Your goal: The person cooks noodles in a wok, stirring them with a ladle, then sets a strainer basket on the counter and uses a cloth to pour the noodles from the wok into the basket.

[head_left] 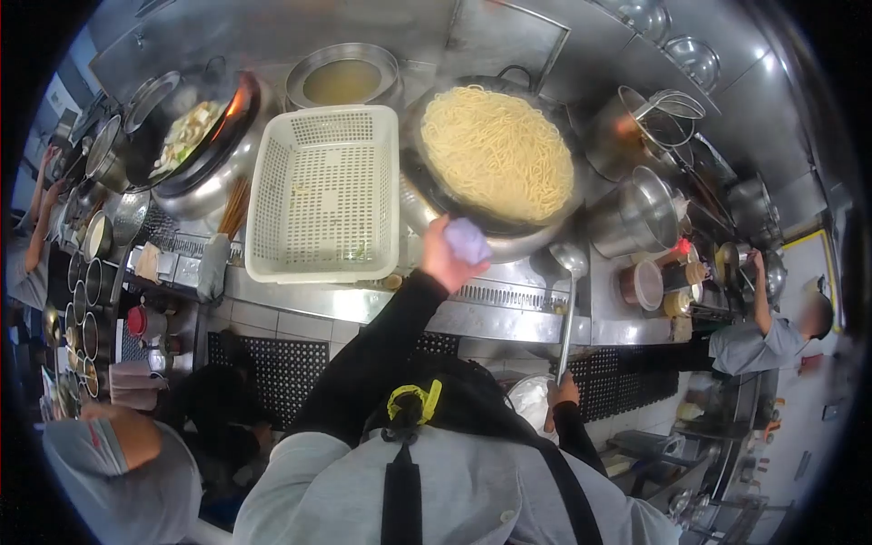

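My left hand (pixel 445 263) is closed around a folded pale purple cloth (pixel 466 241). It is at the near rim of a large wok (pixel 509 222) heaped with pale yellow noodles (pixel 495 150). My right hand (pixel 565 391) grips the end of a long-handled metal ladle (pixel 569 327). The ladle's bowl lies over the steel counter's front, right of the wok. Beside my right hand is a round whitish, shiny thing (pixel 534 404), partly hidden by my body; whether I touch it I cannot tell. Left of the noodles sits a white perforated plastic basket (pixel 389 195) with a few scraps inside.
Another wok (pixel 186 145) at the left holds vegetables, with flame at its edge. A metal pot (pixel 343 77) of yellowish liquid stands behind the basket. Steel pots (pixel 636 218) stand at the right. Co-workers (pixel 763 341) are at both sides, one close at the lower left (pixel 118 472).
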{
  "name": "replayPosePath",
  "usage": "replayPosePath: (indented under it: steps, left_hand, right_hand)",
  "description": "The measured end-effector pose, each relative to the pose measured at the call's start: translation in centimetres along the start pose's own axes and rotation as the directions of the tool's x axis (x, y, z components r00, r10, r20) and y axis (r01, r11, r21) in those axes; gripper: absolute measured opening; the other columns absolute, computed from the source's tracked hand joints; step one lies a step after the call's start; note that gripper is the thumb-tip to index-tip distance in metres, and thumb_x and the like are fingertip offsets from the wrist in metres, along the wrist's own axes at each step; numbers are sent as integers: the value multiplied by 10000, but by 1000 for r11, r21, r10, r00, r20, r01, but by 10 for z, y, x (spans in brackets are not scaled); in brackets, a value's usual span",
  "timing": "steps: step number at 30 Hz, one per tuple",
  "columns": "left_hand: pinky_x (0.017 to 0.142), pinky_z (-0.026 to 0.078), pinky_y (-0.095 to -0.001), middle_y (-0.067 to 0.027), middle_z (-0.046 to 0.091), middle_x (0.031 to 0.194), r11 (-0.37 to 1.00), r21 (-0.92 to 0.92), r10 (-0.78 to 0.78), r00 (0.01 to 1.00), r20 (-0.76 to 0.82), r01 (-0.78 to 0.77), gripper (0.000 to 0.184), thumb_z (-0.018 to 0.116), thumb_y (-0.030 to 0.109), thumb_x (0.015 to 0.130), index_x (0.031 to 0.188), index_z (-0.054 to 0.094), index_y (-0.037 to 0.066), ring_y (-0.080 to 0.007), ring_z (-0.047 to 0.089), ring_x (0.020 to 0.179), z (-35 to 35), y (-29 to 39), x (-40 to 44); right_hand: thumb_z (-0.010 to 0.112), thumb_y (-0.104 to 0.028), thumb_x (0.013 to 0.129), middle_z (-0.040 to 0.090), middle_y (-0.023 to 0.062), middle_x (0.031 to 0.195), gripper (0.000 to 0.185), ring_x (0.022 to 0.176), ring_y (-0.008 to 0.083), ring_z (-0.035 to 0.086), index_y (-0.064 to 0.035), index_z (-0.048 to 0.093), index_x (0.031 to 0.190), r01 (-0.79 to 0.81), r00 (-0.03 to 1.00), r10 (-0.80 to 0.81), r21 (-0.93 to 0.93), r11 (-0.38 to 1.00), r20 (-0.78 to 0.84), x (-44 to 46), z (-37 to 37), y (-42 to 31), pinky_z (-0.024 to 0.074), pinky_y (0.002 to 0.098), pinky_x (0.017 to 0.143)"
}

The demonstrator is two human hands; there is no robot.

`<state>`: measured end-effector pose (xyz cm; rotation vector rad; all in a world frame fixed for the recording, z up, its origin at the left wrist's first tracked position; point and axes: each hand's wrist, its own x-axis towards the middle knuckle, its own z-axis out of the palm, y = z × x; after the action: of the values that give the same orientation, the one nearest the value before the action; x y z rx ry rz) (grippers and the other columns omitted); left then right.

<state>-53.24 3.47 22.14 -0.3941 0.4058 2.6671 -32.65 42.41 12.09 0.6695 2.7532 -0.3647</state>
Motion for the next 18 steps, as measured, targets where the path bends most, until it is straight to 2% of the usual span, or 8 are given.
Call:
replayPosePath:
  steps: [4, 5, 8, 9, 11, 14, 16, 18]
  left_hand:
    - [840, 419, -504, -94, 602, 1000, 992, 94, -57, 962, -268, 85, 609, 379, 679, 890, 1096, 553, 132, -299, 541, 937, 53, -1, 53]
    - [770, 468, -453, -83, 607, 967, 973, 186, -80, 959, -271, 134, 532, 496, 629, 884, 1077, 566, 138, -273, 564, 885, 56, -3, 60]
    - [674, 504, -384, -76, 610, 935, 909, 410, -28, 991, -133, 81, 426, 613, 529, 865, 1039, 581, 142, -242, 584, 821, 35, -11, 69]
    - [608, 511, -346, -68, 608, 914, 942, 305, -100, 984, -147, 141, 293, 650, 395, 874, 1009, 591, 142, -222, 591, 786, 35, -8, 69]
    - [626, 511, -354, -66, 609, 911, 948, 262, -132, 971, -198, 182, 243, 618, 339, 889, 1020, 587, 136, -225, 591, 797, 35, -5, 80]
    - [639, 501, -356, -56, 612, 905, 966, 223, -57, 951, -305, 130, 190, 560, 258, 898, 1035, 578, 127, -220, 595, 829, 39, -13, 83]
    - [643, 495, -355, -50, 611, 903, 954, 284, -20, 964, -267, 98, 191, 558, 257, 894, 1033, 575, 126, -216, 597, 846, 30, -10, 85]
    - [641, 490, -352, -50, 625, 924, 955, 277, -44, 971, -233, 110, 218, 581, 309, 896, 1030, 577, 137, -214, 611, 805, 22, -12, 87]
  right_hand:
    - [639, -251, 833, 659, 257, 910, 406, 872, 409, 643, -20, 567, 1159, 49, 990, -23, 183, 982, -143, 0, 12, 20, 496, 457, 792]
    - [640, -238, 841, 664, 235, 881, 384, 831, 382, 653, -7, 582, 1141, 64, 979, -14, 242, 968, -204, -1, 13, 23, 500, 440, 765]
    - [650, -215, 870, 632, 110, 786, 315, 723, 212, 603, 25, 589, 1064, 171, 976, -62, 561, 810, -208, -18, 14, 39, 483, 348, 682]
    - [647, -213, 880, 614, 81, 777, 305, 720, 180, 579, 28, 587, 1057, 139, 980, -11, 640, 756, -200, -23, 17, 33, 474, 329, 668]
    - [640, -208, 900, 579, 22, 759, 286, 713, 114, 531, 34, 583, 1042, 92, 984, 61, 766, 636, -169, -41, -3, 3, 457, 292, 639]
    - [621, -213, 920, 559, 9, 738, 272, 684, 101, 517, 21, 583, 1051, 205, 977, -64, 801, 563, -205, -23, -94, -75, 438, 290, 594]
    - [589, -264, 943, 588, 59, 709, 311, 616, 167, 538, -6, 587, 1118, 345, 931, -172, 623, 702, -322, 33, -133, -98, 437, 343, 570]
    - [565, -367, 947, 629, 155, 736, 363, 631, 307, 601, -58, 594, 1136, 421, 765, -235, 190, 887, -599, 94, -171, -128, 457, 400, 592]
